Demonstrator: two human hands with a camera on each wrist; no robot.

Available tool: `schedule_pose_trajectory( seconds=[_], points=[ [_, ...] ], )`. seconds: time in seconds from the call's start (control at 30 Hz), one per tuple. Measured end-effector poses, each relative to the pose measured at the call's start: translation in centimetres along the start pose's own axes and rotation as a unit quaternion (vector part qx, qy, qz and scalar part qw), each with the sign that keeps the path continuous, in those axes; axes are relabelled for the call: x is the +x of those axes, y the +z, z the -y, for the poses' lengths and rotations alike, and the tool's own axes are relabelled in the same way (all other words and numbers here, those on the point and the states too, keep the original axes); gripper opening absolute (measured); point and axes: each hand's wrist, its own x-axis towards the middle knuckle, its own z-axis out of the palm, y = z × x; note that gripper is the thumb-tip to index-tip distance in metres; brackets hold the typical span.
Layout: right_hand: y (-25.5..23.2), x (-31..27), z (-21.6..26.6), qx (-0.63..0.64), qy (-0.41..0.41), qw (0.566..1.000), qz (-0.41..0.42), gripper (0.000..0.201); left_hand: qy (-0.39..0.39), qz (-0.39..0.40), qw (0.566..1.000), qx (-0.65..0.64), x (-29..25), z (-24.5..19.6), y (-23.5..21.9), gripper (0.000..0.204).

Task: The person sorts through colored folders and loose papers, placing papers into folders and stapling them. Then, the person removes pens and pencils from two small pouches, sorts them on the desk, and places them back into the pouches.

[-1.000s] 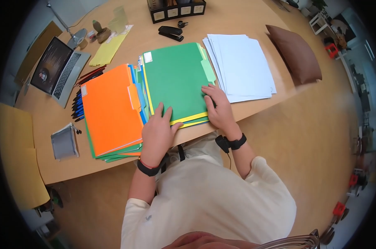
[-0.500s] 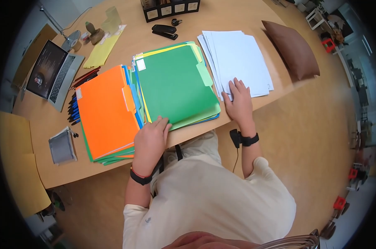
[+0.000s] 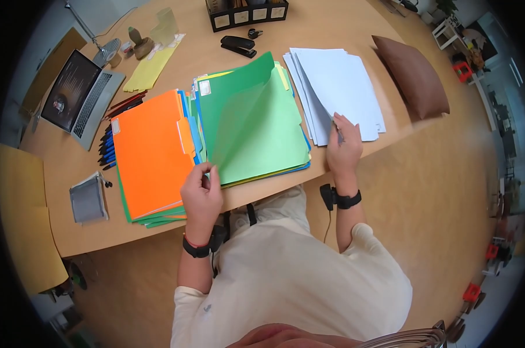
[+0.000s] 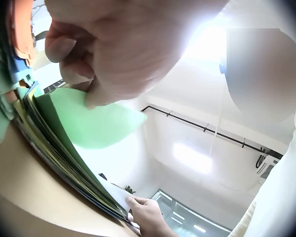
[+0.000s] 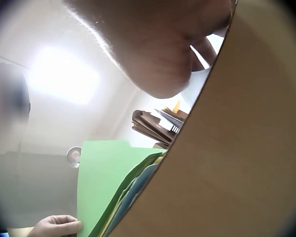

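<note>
In the head view the left hand (image 3: 201,194) pinches the near corner of the top green folder's cover (image 3: 236,104), which is lifted and curved over, showing a light green inside (image 3: 271,139). Several folders are stacked under it. The right hand (image 3: 345,148) pinches the near left corner of the top sheet of the white paper stack (image 3: 346,87), and that corner is raised. In the left wrist view the left hand (image 4: 118,49) holds the green cover (image 4: 93,121), with the right hand (image 4: 149,216) at the paper beyond.
An orange folder stack (image 3: 152,156) lies left of the green one. Pens (image 3: 107,148), a grey pouch (image 3: 89,200) and a laptop (image 3: 82,98) are further left. A stapler (image 3: 238,46) and black organizer (image 3: 248,15) stand behind; a brown cushion (image 3: 412,75) is at the right.
The right hand has moved from the green folder to the white papers and lifted a sheet's corner. The left hand has raised the green cover, which lay flat before.
</note>
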Motion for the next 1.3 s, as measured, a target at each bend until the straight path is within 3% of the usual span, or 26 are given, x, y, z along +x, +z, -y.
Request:
schedule_pose_trajectory(
  seconds=[0.17, 0.27, 0.37, 0.47, 0.57, 0.67, 0.77, 0.83, 0.93, 1.03, 1.3],
  points=[
    [-0.3, 1.2, 1.3, -0.037, -0.008, 0.999, -0.019, 0.013, 0.003, -0.038, 0.998, -0.051, -0.5, 1.6, -0.1, 0.009],
    [-0.8, 1.4, 2.2, -0.038, 0.113, 0.99, 0.077, 0.011, 0.002, -0.053, 0.996, -0.079, -0.6, 2.1, -0.1, 0.01],
    [-0.4, 1.0, 0.6, -0.016, 0.077, 0.992, 0.095, 0.019, 0.002, -0.057, 0.995, -0.079, -0.7, 2.1, -0.2, 0.01],
    [-0.1, 0.7, 0.5, 0.009, 0.104, 0.991, 0.09, 0.017, -0.014, -0.056, 0.994, -0.089, -0.8, 1.7, -0.3, 0.01],
    [-0.2, 1.3, 2.1, 0.088, 0.079, 0.993, 0.015, 0.016, -0.032, -0.046, 0.993, -0.101, -1.1, 1.7, -0.6, 0.009],
    [-0.2, 1.8, 4.3, 0.117, -0.009, 0.993, -0.017, 0.019, -0.043, -0.043, 0.991, -0.117, -1.5, 2.3, -0.7, 0.009],
    [0.5, 1.4, 8.3, 0.101, -0.126, 0.986, 0.03, 0.021, -0.033, -0.049, 0.992, -0.114, -2.1, 2.6, -1.1, 0.008],
    [1.9, -0.4, 10.7, 0.106, -0.16, 0.976, 0.099, 0.022, -0.021, -0.058, 0.992, -0.111, -2.1, 2.1, -1.2, 0.009],
    [3.8, -3.6, 13.9, 0.113, -0.174, 0.958, 0.196, 0.015, -0.018, -0.074, 0.988, -0.133, -2.1, 1.5, -1.2, 0.012],
    [4.9, -6.0, 15.6, 0.135, -0.182, 0.948, 0.223, 0.016, -0.043, -0.077, 0.986, -0.141, -2.5, 2.2, -1.6, 0.015],
    [2.8, -6.1, 17.1, 0.118, -0.26, 0.901, 0.325, 0.051, -0.059, -0.102, 0.966, -0.23, -2.3, 1.4, -1.6, 0.019]
  ],
)
